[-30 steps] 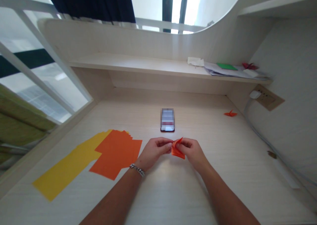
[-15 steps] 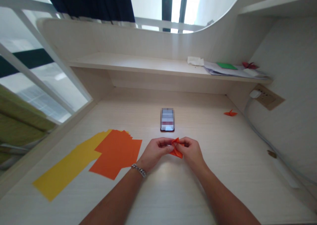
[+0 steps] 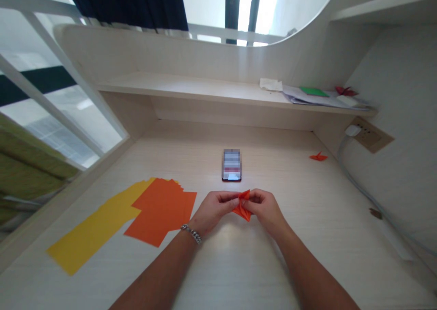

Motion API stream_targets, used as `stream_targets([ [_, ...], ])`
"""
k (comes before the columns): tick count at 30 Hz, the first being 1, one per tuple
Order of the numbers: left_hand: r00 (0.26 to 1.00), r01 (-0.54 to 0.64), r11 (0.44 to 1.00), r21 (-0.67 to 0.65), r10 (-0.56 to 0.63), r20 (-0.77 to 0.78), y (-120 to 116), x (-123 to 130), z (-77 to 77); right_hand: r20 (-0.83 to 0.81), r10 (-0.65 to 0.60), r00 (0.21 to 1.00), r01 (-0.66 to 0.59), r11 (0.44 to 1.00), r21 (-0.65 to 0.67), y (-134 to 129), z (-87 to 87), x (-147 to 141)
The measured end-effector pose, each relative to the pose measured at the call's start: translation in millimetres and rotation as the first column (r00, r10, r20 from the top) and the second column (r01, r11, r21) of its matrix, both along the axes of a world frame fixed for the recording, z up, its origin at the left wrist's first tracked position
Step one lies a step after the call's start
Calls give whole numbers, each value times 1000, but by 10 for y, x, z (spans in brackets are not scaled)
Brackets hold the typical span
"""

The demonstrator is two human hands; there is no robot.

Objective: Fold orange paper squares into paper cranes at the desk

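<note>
Pinched between the fingertips of both hands, a small folded piece of orange origami paper (image 3: 243, 212) sits at the centre of the grip. The left hand (image 3: 215, 207) and the right hand (image 3: 264, 208) are together on it, closed and nearly meeting, with a pointed flap sticking up between them and a lower corner showing below. The fold is held over a pale wood-grain desk (image 3: 239, 273), just in front of a black smartphone (image 3: 231, 165) that lies flat with its screen blurred out. A silver chain bracelet (image 3: 191, 234) circles the left wrist. Just beside the left hand, overlapping sheets of orange paper (image 3: 160, 212) lie flat on the desk, partly covering a long spread of yellow paper (image 3: 95, 226) that reaches toward the desk's left edge. Well off to the right, near the back of the desk, lies a small orange paper crane (image 3: 318, 156). Above, a cream shelf (image 3: 191, 88) carries a crumpled white tissue (image 3: 271, 84), a stack of loose white papers (image 3: 324, 101) with a green sheet (image 3: 314, 91) on top, and a red paper crane (image 3: 345, 90). A white plug (image 3: 353, 130) sits in a tan wall socket (image 3: 370, 139), and its pale cable (image 3: 362, 185) runs down along the right wall. White railing bars (image 3: 51, 59) and a dark navy curtain (image 3: 126, 5) frame the upper left.
</note>
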State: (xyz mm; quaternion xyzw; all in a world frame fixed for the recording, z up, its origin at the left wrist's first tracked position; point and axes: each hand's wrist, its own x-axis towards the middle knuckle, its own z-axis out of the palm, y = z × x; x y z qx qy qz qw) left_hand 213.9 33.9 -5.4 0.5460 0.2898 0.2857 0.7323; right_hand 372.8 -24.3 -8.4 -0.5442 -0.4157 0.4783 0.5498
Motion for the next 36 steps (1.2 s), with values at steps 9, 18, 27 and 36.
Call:
stream_targets([
  [9, 998, 46, 996, 82, -42, -55, -4, -9, -6, 155, -90, 984, 96, 995, -33, 9, -54, -23],
  [18, 1000, 22, 1000, 12, -22, -10, 7, -5, -12, 109, 43, 993, -38, 998, -46, -4, -6, 13],
  [27, 994, -39, 998, 45, 43, -100, 30, -19, -45, 263, 47, 964, -42, 999, -23, -20, 6, 5],
  [36, 982, -126, 991, -39, 119, -149, 27, 11, -122, 265, 53, 963, -45, 998, -36, -10, -29, -17],
])
